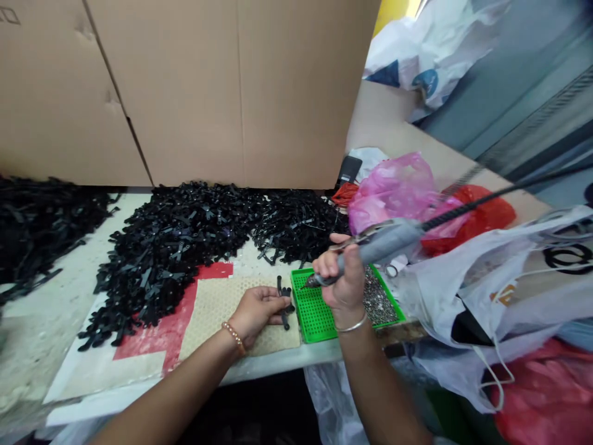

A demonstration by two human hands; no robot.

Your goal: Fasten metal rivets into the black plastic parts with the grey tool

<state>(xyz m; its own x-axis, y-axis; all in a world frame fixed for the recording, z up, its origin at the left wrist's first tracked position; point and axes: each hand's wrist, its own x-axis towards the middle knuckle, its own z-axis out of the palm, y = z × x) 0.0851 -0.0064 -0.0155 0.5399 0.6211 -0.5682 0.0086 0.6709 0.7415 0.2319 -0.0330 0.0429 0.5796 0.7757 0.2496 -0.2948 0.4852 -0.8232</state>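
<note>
Over a beige textured mat (217,312), my left hand (262,311) pinches a small black plastic part (285,318) between thumb and fingers. Whether it is one jointed part or a few together, I cannot tell. My right hand (343,272) is wrapped around a grey power screwdriver (377,245), held tilted with its tip pointing left. That tip is over a green perforated tray (317,330), to the right of my left hand. Small metal screws (380,300) lie heaped in the tray's right part.
Heaps of black parts (185,228) cover the back of the table below a cardboard wall (287,93). A dark cord (472,207) runs from the screwdriver to the upper right. Pink (393,185) and white plastic bags (463,278) crowd the right side.
</note>
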